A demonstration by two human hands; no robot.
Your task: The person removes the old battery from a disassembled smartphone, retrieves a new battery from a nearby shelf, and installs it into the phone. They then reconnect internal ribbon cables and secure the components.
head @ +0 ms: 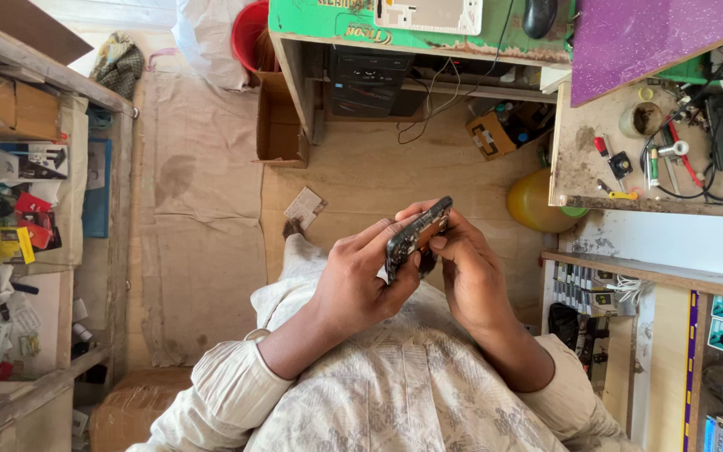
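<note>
Opened mobile phone (418, 233), held edge-up over the lap, tilted, its top end pointing up and away from the body. Dark casing, with orange-brown and metallic innards showing along the exposed side (back cover looks off, can't tell which parts are out). So the work looks mid-way: phone already opened, nothing visibly refitted; no loose screws or cover in sight near it.

Left hand (353, 285) wraps the lower end of the phone from the left, fingers closed round its edge, thumb on the near face. Right hand (466, 268) grips the phone from the right, fingertips pinched against its side. Whether it holds a small tool, can't tell. Both hands clamped on the phone, touching each other under it.

Below the phone: pale patterned garment (403, 385). Beyond the phone, on the floor, a small card packet (305, 207). Right of the phone: yellow balloon-like ball (533, 201), then a dirty workbench (575, 172) with a red-handled screwdriver (602, 146) and tangled cables. Far left of the phone: shelf (43, 79) with small boxes.
</note>
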